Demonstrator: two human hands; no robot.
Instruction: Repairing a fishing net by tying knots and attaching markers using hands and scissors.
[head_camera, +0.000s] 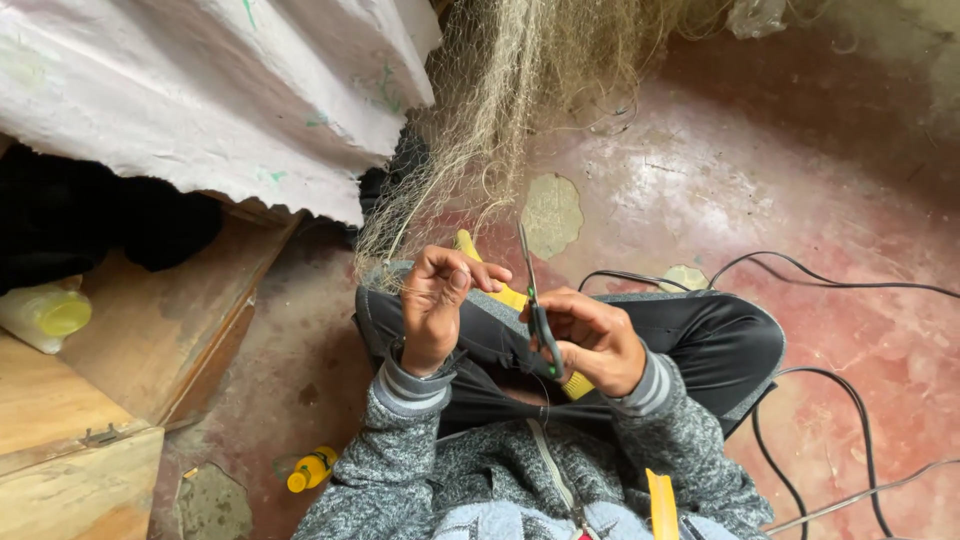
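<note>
A pale, fine-meshed fishing net hangs down from the top of the view to my lap. My left hand pinches strands of the net's lower edge between thumb and fingers. My right hand grips a pair of scissors with dark green handles, blades pointing up toward the net. A yellow, ribbed object lies across my knees under both hands, partly hidden. I sit cross-legged in dark trousers and a grey fleece jacket.
Black cables loop over the worn reddish floor on the right. A white woven sheet drapes over wooden boxes on the left. A pale yellow-capped bottle rests there; a small yellow bottle lies on the floor.
</note>
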